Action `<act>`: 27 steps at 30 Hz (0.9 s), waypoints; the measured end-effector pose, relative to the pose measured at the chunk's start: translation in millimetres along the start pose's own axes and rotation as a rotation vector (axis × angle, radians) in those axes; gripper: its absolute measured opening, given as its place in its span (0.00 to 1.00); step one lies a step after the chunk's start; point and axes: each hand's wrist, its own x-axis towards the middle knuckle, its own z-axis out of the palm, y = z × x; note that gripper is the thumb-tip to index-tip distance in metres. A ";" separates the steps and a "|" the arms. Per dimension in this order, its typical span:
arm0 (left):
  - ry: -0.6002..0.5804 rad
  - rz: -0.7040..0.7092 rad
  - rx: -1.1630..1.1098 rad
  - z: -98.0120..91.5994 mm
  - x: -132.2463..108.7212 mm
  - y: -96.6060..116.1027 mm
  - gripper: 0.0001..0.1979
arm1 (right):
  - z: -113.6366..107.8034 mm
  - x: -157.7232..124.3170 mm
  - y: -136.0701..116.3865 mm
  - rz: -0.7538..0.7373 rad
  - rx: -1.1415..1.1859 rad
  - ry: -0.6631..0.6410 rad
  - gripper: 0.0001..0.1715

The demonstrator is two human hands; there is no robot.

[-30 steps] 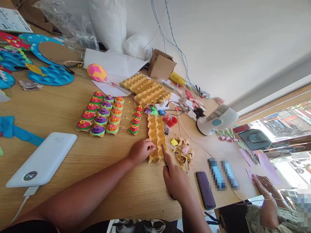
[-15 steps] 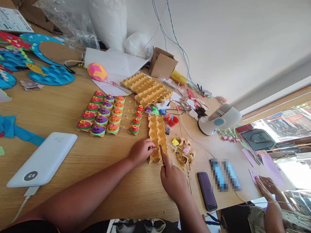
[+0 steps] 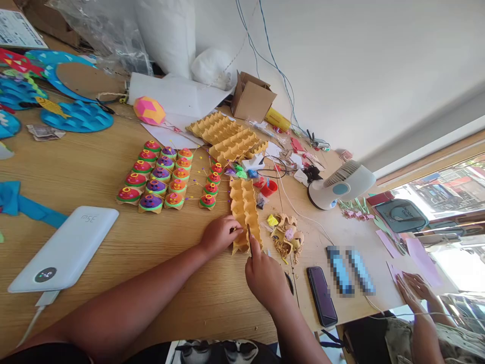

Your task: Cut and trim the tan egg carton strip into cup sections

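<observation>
Far left lies a white power bank (image 3: 62, 250), well away from the work. Next come the painted cups (image 3: 159, 177) in rows, near my left hand (image 3: 217, 233) but not touching it. That hand rests on the table, thumb and fingers pinched together on the near left edge of the yellow egg-carton strip (image 3: 245, 207). The strip lies flat and runs away from me, its near end between my two hands.

My right hand (image 3: 265, 278) is curled tight round the scissors (image 3: 249, 236). Only a thin dark tip shows, set against the strip's near end just beside my left fingertips. I cannot tell whether the blades are apart.

To cut well here, I judge, I should press the strip down firmly, hold my left fingertips clear of the tip, and follow the valley between cups so the edge comes out clean.

Right of the strip sits a heap of scraps (image 3: 288, 237), then a dark phone (image 3: 322, 296), and at the far edge another person's hand (image 3: 413, 288) on pink paper.
</observation>
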 end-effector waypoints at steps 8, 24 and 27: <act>0.005 0.010 -0.017 0.9 0.5 -1.2 0.06 | 2.2 -2.1 5.1 -0.018 0.044 0.004 0.34; -0.016 0.013 -0.032 0.3 1.7 -1.2 0.07 | 3.9 5.3 5.3 -0.006 0.043 -0.006 0.35; -0.015 0.028 -0.024 0.4 1.9 -2.0 0.07 | 2.8 12.9 2.3 0.009 0.041 0.005 0.35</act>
